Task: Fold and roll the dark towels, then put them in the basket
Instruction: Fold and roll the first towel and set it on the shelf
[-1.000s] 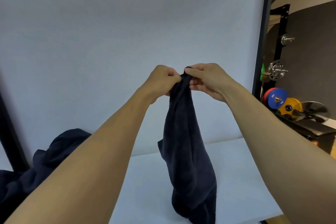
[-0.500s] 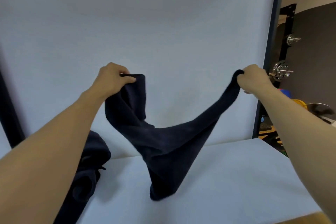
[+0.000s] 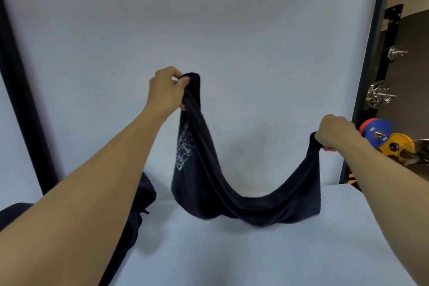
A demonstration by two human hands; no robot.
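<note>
A dark towel (image 3: 209, 183) with a pale printed logo hangs in a sagging curve between my two hands. My left hand (image 3: 167, 90) grips one corner, held high near the middle of the view. My right hand (image 3: 334, 132) grips the other corner, lower and far to the right. The towel's drooping middle touches the white table (image 3: 232, 251). A heap of more dark towels (image 3: 137, 211) lies at the left, mostly hidden behind my left forearm. No basket is in view.
A white backdrop stands behind the table, framed by dark posts at the left (image 3: 21, 100) and right (image 3: 371, 76). Beyond the right post, coloured weight plates (image 3: 383, 137) and chrome bar ends (image 3: 378, 95) sit on a rack.
My hands went from pinched together at the towel's top to spread wide apart, opening the towel out. Since half a second ago my right hand has dropped lower and the towel's middle sags onto the table.
</note>
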